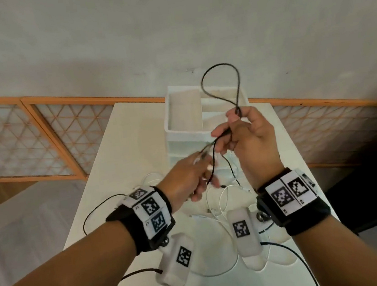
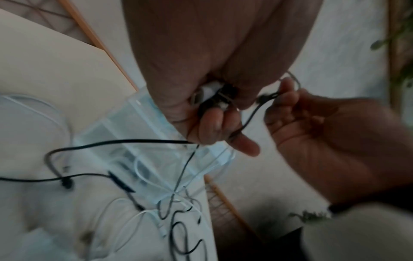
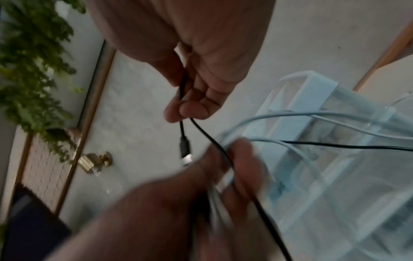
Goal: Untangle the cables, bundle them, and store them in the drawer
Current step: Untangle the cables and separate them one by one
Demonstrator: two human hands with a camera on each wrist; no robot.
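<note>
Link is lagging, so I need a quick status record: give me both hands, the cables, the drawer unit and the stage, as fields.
left hand: grips white cable ends plus a strand of the black cable
right hand: pinches the black cable, a loop standing above the fingers
white cables: mostly tangled on the table
drawer unit: white, behind the hands, top tray open
stage: untangling; nothing bundled or stored yet

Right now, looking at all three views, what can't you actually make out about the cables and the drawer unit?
- Head view: what the left hand grips is motion-blurred; cable count unclear.
- Left wrist view: the palm hides where the black cable ends.
- Right wrist view: the white cables run off the right edge.
- Head view: the right hand covers part of the white drawer unit; whether the drawers are open cannot be told.
</note>
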